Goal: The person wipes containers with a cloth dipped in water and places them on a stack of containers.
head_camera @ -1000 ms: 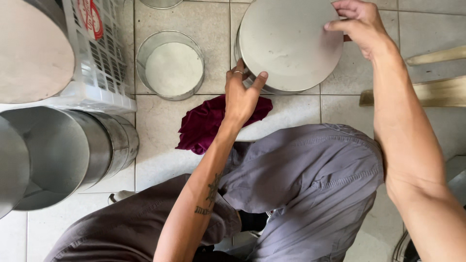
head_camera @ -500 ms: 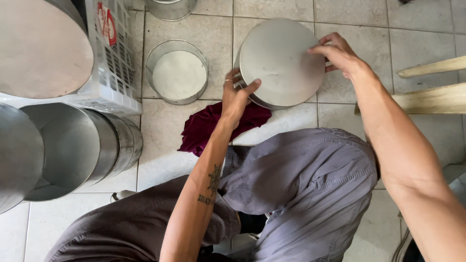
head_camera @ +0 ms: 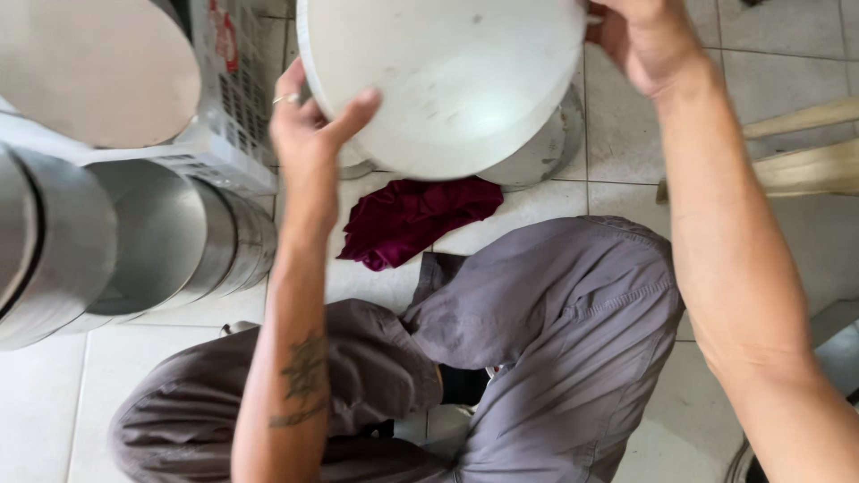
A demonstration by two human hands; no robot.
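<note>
A round, flat, pale metal disc (head_camera: 447, 76) is lifted toward me, held at both sides above the tiled floor. My left hand (head_camera: 309, 121) grips its left rim, thumb over the face, a ring on one finger. My right hand (head_camera: 649, 40) holds the right rim at the top of the view. Under the disc a round metal tin (head_camera: 537, 156) shows on the floor. A dark red cloth (head_camera: 407, 219) lies crumpled on the tiles just below the disc, in front of my knees in grey trousers.
Nested metal cylinders (head_camera: 134, 241) lie on their sides at the left. A white plastic crate (head_camera: 228, 98) stands behind them with another round metal disc (head_camera: 89, 63) on it. Wooden slats (head_camera: 805, 148) lie at the right on the tiled floor.
The disc has come up off the tin and toward the camera, now filling the top of the view. Both hands rose with it; the glass-like round tin at the left is hidden.
</note>
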